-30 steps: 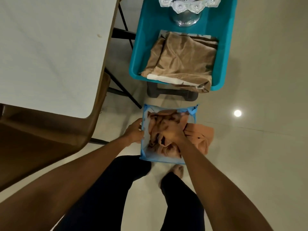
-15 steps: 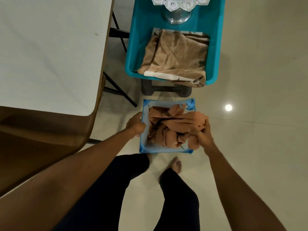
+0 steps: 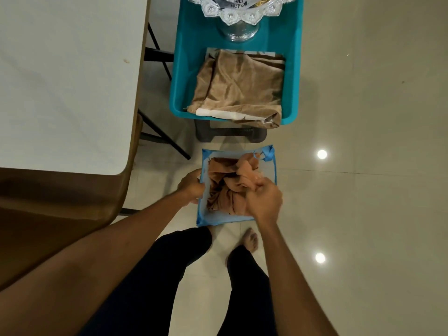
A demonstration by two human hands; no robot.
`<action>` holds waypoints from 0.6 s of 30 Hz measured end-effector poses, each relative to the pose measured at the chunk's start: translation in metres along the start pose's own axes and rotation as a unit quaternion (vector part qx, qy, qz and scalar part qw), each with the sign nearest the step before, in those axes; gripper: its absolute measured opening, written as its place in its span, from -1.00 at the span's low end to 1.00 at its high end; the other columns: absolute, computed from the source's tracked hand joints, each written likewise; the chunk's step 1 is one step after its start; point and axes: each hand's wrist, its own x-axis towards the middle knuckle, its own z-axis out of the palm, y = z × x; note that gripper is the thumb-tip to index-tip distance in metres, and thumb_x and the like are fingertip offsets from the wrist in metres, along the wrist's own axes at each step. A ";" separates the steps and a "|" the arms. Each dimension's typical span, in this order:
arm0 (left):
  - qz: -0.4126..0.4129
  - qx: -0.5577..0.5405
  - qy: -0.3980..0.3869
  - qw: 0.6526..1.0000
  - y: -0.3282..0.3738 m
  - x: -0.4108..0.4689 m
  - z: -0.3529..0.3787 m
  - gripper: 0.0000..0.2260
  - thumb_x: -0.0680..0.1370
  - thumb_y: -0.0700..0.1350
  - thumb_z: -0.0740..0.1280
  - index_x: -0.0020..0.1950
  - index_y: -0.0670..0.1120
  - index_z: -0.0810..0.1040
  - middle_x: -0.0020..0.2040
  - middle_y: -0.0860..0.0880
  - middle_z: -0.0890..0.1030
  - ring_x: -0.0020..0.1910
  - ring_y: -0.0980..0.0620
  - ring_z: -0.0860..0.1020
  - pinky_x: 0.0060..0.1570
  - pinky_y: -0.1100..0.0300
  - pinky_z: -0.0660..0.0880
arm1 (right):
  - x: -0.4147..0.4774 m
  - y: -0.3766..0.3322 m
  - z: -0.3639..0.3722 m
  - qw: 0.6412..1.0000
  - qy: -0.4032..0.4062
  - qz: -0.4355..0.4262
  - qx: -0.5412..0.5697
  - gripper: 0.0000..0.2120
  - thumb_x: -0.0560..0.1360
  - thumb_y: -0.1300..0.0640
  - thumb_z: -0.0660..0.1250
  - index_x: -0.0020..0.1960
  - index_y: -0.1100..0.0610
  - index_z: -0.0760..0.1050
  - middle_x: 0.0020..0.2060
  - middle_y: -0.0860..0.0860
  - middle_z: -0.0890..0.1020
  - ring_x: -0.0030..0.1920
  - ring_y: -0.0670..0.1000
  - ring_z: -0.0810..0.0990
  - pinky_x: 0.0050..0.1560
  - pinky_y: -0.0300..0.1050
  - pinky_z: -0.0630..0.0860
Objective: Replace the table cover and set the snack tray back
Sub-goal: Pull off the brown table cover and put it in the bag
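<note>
A blue-edged clear bag (image 3: 218, 218) stands open on the floor in front of my feet. Crumpled orange cloth (image 3: 228, 180) fills it. My left hand (image 3: 191, 186) grips the bag's left edge. My right hand (image 3: 263, 198) holds a bunch of the orange cloth at the bag's right side. A folded tan cover (image 3: 240, 86) lies in a teal tub (image 3: 184, 69) beyond the bag. The glass snack tray (image 3: 240, 13) on its pedestal stands at the tub's far end. The bare white table (image 3: 68, 81) is at the left.
The tub rests on a dark low stool (image 3: 230, 134). Black folding table legs (image 3: 164, 139) reach out between table and tub. A brown chair back (image 3: 48, 214) sits at lower left. Glossy tiled floor (image 3: 363, 166) spreads to the right.
My right hand shifted from the middle of the bag to its right side, gathering the orange cloth that hung over the edge into the bag. My left hand kept its hold.
</note>
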 end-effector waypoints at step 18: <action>0.023 0.074 0.018 0.997 -0.009 -0.002 -0.003 -0.49 0.53 -0.30 0.27 0.44 0.05 0.38 0.16 -0.12 0.57 0.10 -0.18 0.59 -0.03 -0.16 0.66 | 0.032 0.041 -0.004 0.972 0.060 -0.120 -0.192 -0.31 0.42 0.07 0.39 0.52 0.03 0.28 0.29 0.18 0.45 0.16 0.23 0.47 0.01 0.17 0.55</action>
